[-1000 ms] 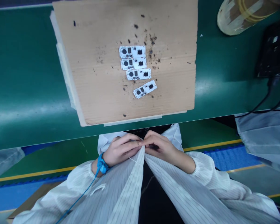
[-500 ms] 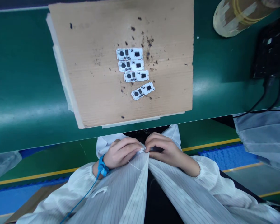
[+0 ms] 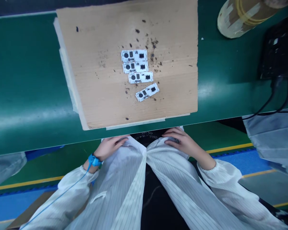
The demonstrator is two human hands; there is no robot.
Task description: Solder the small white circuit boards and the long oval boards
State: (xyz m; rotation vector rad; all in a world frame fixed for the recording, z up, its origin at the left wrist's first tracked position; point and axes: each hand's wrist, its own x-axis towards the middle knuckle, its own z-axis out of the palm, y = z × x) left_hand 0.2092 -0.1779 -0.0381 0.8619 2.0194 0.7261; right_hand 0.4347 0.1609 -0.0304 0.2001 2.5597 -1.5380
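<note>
- The white striped coat (image 3: pixel 124 185) covers the lap, its two front edges meeting between the hands.
- The left hand (image 3: pixel 111 147) rests on its left side; I cannot tell if it pinches cloth.
- The right hand (image 3: pixel 181 141) lies on the other side, fingers spread.
- Light, even pressure seems best, with the blue cord (image 3: pixel 60 198) kept free.

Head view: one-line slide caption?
Four circuit boards lie on cardboard; left hand and right hand rest apart on a white striped smock.
</note>
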